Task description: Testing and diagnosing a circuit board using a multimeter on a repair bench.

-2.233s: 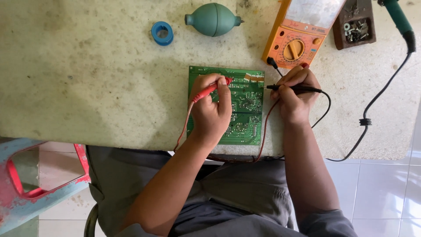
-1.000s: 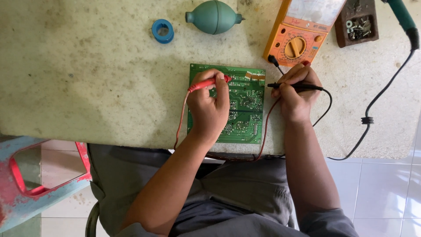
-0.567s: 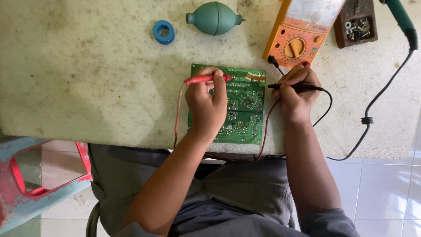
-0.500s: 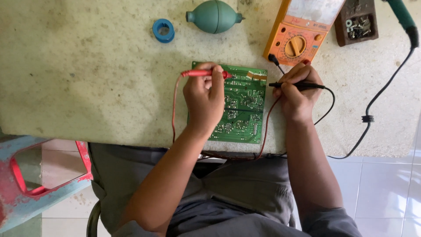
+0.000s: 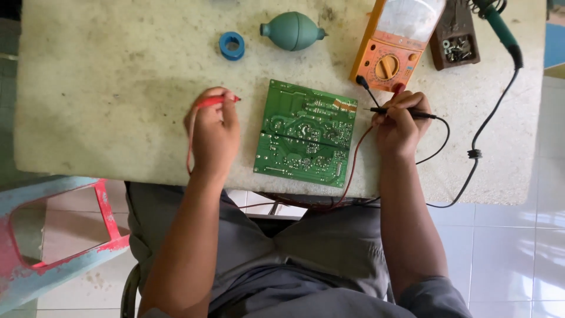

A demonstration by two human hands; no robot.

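Your left hand point(image 5: 213, 132) is closing around the red probe point(image 5: 216, 100), pinching it up near your fingertips with the tip pointing right toward the circuit board point(image 5: 306, 134). That hand is sitting on the bare surface point(image 5: 118, 94), well off the board's left edge, so the red tip is touching nothing on the green side. The red lead point(image 5: 189, 147) is looping down from your fingers along the outside of the hand.

Your right hand point(image 5: 402, 123) is gripping the black probe point(image 5: 406, 112) like a pen, fingers curled tight round it, the shaft lying almost level. Its tip is pointing left and reaching just to the board's upper right corner; whether it is actually touching there you cannot tell from this angle. The black lead point(image 5: 438, 141) is curving away behind your knuckles.

The board is lying flat between your two hands, solder side up, tilted a little, nearer to your right hand than to your left.

Just above your right hand the orange multimeter point(image 5: 397, 44) is lying at a slant, its lower edge almost at your fingers. Further right of it a small brown tray point(image 5: 454, 36) of screws is sitting, and a green-handled soldering iron point(image 5: 497, 26) is trailing its black cord point(image 5: 482, 135) down past your right wrist. Up beyond your left hand a blue tape roll point(image 5: 232, 45) and a green rubber blower bulb point(image 5: 291, 30) are resting side by side.
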